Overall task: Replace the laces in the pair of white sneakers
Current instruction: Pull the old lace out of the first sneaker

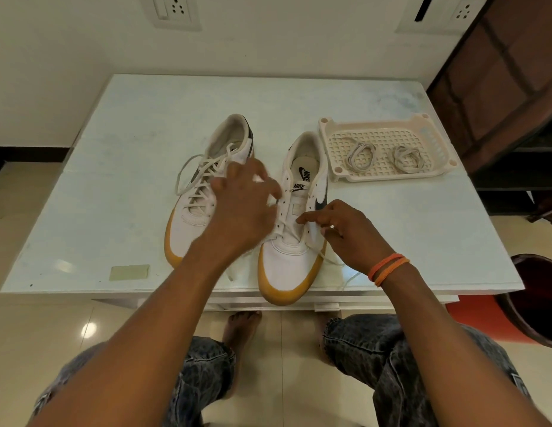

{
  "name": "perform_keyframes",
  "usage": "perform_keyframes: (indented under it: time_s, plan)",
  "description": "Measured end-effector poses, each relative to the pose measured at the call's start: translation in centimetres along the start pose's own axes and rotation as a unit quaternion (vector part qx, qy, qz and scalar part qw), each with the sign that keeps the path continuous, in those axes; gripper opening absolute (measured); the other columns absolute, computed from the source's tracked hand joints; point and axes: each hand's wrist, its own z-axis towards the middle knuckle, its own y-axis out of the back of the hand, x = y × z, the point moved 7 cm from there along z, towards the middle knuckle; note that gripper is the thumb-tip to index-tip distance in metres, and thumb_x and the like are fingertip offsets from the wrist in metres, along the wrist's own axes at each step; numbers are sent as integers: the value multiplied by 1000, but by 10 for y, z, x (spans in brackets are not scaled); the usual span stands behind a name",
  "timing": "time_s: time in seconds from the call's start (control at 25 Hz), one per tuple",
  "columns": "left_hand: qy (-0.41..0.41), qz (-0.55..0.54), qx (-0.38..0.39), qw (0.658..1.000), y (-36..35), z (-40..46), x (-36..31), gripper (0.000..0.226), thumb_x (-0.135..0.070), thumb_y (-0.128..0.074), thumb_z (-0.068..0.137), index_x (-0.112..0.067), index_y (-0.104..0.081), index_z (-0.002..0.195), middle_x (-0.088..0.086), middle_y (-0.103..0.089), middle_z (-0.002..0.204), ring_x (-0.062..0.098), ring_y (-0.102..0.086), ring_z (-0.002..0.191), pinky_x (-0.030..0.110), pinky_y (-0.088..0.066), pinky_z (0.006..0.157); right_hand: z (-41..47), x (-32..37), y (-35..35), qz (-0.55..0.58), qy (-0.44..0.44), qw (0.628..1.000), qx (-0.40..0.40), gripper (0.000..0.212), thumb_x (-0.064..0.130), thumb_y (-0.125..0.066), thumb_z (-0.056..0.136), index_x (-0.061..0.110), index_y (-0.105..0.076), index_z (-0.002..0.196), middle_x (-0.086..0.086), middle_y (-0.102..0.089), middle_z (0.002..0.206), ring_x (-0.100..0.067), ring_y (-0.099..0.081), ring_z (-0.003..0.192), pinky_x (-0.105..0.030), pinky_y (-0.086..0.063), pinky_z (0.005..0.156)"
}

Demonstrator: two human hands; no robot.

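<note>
Two white sneakers with yellow-brown soles stand on a white table. The left sneaker is fully laced, its lace ends loose. On the right sneaker the upper eyelets are bare, and a white lace runs through the lowest ones and trails off to the right. My left hand hovers between the two sneakers, blurred, pinching a strand of that lace. My right hand rests on the right sneaker's outer side, fingers closed on the lace. Two coiled laces lie in a cream perforated tray.
The tray sits at the table's back right. A pale sticker is near the table's front left edge. A dark wooden cabinet stands to the right, an orange-red stool at the lower right. My knees and bare feet are under the front edge.
</note>
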Motion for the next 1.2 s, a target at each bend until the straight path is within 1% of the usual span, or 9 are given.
perform_keyframes:
  time_s: [0.08,0.24,0.32,0.4,0.52,0.64,0.76,0.88,1.2]
  plan:
    - [-76,19,57,995,-17,-4,-25,18,-35,-64,88,-30,-70,104,-6,-41,122,20,-28,117,37,-18,84,0,0,1,-5,4,1000,-3,50,-4,-51,91,36,-67,117,-3,-53,96,-19,-56,88,-34,-51,82]
    - [-48,43,114,991,-34,-6,-22,18,-42,-69,84,-30,-73,97,-8,-41,120,19,-29,116,37,-21,85,0,1,1,0,7,1000,-5,50,-4,-51,91,36,-67,116,-5,-56,98,-20,-57,91,-35,-50,85]
    - [-35,4,116,993,-30,-4,-19,11,-38,-70,84,-31,-72,92,-10,-41,120,17,-29,117,36,-19,83,0,-1,1,3,6,1000,-4,50,-4,-50,91,37,-67,115,-6,-57,98,-21,-58,91,-36,-51,85]
    - [14,-28,74,997,-15,3,-3,3,-32,-70,85,-33,-72,87,-9,-42,119,19,-31,118,36,-17,82,0,-3,1,22,4,1000,-6,51,-5,-50,90,36,-68,113,-6,-57,98,-22,-58,92,-39,-51,86]
    - [133,8,-31,991,15,8,41,7,-25,-68,87,-31,-71,86,0,-44,120,27,-36,117,37,-19,80,-1,-5,1,36,0,999,-10,51,-6,-49,90,36,-69,112,-6,-58,98,-21,-58,93,-39,-51,88]
    - [191,23,-52,980,18,2,56,10,-20,-70,84,-28,-71,89,4,-44,121,29,-36,117,37,-19,80,-1,-4,1,41,-1,999,-10,52,-7,-49,89,35,-69,111,-4,-58,99,-20,-58,95,-39,-50,89]
    - [69,-29,-21,997,6,1,18,13,-30,-70,84,-32,-68,97,-1,-42,122,25,-31,121,36,-18,85,-1,-4,1,47,1,999,-15,53,-8,-50,89,35,-70,110,-5,-58,98,-21,-59,93,-40,-51,88]
    - [-78,7,71,994,-21,-7,-27,14,-37,-66,86,-33,-71,98,-7,-40,117,19,-28,115,35,-16,82,-1,-4,3,48,3,999,-21,51,-9,-53,88,32,-70,112,-8,-60,98,-23,-60,93,-41,-51,88]
    - [-43,31,100,994,-29,-2,-13,11,-26,-65,88,-32,-70,95,-9,-38,118,18,-27,114,38,-19,82,-1,-5,1,56,-3,998,-14,54,-9,-53,88,38,-69,110,-5,-60,100,-20,-61,94,-38,-52,90]
